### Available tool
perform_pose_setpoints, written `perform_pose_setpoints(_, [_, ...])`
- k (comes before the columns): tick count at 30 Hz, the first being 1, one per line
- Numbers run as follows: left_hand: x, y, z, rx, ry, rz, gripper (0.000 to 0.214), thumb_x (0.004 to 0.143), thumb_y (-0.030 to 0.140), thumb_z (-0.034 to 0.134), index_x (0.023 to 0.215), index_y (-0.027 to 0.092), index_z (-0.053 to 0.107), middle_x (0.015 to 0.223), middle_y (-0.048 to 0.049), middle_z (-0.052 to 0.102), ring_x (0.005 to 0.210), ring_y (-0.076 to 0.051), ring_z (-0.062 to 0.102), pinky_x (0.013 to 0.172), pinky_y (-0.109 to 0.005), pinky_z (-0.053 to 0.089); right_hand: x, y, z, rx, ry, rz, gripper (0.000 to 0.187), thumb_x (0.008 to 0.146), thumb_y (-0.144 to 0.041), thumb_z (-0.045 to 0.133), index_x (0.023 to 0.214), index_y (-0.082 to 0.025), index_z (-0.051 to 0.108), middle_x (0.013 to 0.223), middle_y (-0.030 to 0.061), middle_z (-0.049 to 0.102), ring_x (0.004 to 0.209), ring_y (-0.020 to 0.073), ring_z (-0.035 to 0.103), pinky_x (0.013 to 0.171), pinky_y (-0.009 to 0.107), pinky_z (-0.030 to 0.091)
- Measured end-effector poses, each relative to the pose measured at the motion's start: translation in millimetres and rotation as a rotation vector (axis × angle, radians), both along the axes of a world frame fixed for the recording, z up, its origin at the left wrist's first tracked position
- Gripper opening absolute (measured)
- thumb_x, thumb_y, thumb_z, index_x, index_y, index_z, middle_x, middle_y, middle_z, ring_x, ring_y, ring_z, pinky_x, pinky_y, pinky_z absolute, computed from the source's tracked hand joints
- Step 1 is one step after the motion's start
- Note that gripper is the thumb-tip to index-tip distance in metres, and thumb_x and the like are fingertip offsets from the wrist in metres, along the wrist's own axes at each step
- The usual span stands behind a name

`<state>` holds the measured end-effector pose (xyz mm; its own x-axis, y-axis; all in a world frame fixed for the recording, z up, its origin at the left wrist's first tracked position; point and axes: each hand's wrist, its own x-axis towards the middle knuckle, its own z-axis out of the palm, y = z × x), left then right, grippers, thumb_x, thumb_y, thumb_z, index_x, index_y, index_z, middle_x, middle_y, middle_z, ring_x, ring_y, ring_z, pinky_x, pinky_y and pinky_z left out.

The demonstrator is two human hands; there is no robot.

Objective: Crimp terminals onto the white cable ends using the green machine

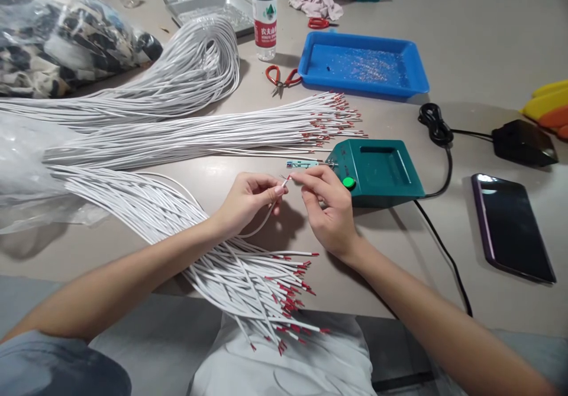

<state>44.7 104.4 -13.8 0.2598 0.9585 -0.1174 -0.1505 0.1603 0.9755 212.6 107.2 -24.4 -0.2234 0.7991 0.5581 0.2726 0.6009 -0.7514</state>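
Left hand: just left of the frame's middle, the left hand [257,200] has thumb and forefinger closed in a pinch on a white wire [265,221], close to its end.
Right hand: just right of the middle, the right hand [331,212] has its fingers curled and its fingertips at the wire's red-tipped end; whether they grip it, I cannot tell.
Wire in hand: its end is at the centre of the frame, between the two hands, and its length curves down below the left hand.
Green device: right of centre, just beyond the right hand, the green device [385,187] shows a bright green button [348,183] on its near left corner.
Wire bundles: the lower bundle [168,212] runs beneath the left forearm to red ends at bottom centre; the middle bundle [195,134] reaches toward the device; the looped bundle [217,58] lies upper left.
Upper middle: a blue tray [364,87] holds small scraps, with red-handled snips [278,81] beside its left end and a bottle [266,23] upright behind the snips.
Right side: a phone [512,227] lies below a black adapter [523,142].
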Motion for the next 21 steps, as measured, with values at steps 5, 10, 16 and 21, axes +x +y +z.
perform_pose_setpoints(5, [-0.2, 0.1, 0.4, 0.0, -0.009, -0.019, 0.019, 0.074, 0.028, 0.07, 0.073, 0.009, 0.065, 0.057, 0.0003, 0.057, 0.048, -0.008, 0.054, 0.052, -0.02, 0.042, 0.0, -2.4, 1.8, -0.073, 0.002, -0.006, 0.024, 0.084, -0.009, 0.046, 0.095, -0.019, 0.065, 0.088, 0.0051, 0.058, 0.072, 0.0123, 0.054, 0.051, 0.023, 0.042])
perform_pose_setpoints(10, [-1.0, 0.8, -0.1, 0.027, -0.019, -0.024, 0.018, 0.075, 0.027, 0.069, 0.072, 0.01, 0.066, 0.059, 0.0004, 0.058, 0.049, -0.008, 0.055, 0.053, -0.02, 0.042, 0.0, -2.5, 0.5, -0.269, 0.091, -0.011, 0.012, 0.084, -0.016, 0.05, 0.086, -0.017, 0.062, 0.083, 0.0042, 0.055, 0.069, 0.012, 0.052, 0.046, 0.021, 0.039])
perform_pose_setpoints(16, [-2.5, 0.0, -0.7, 0.027, 0.011, -0.09, 0.019, 0.077, 0.028, 0.068, 0.07, 0.01, 0.066, 0.057, -0.0002, 0.059, 0.051, -0.008, 0.054, 0.055, -0.02, 0.042, -0.6, -1.9, 0.8, -0.527, 0.292, 0.107, 0.023, 0.086, -0.029, 0.05, 0.104, -0.019, 0.059, 0.092, 0.0055, 0.055, 0.063, 0.009, 0.049, 0.043, 0.019, 0.037])
perform_pose_setpoints(21, [-0.9, -0.3, 1.1, 0.006, -0.025, -0.107, 0.02, 0.076, 0.029, 0.068, 0.071, 0.01, 0.066, 0.056, 0.0, 0.059, 0.05, -0.008, 0.054, 0.054, -0.02, 0.042, -0.1, -4.4, 1.9, -0.477, 0.241, 0.118, 0.024, 0.086, -0.029, 0.051, 0.106, -0.02, 0.06, 0.095, 0.006, 0.056, 0.072, 0.0111, 0.052, 0.047, 0.019, 0.041])
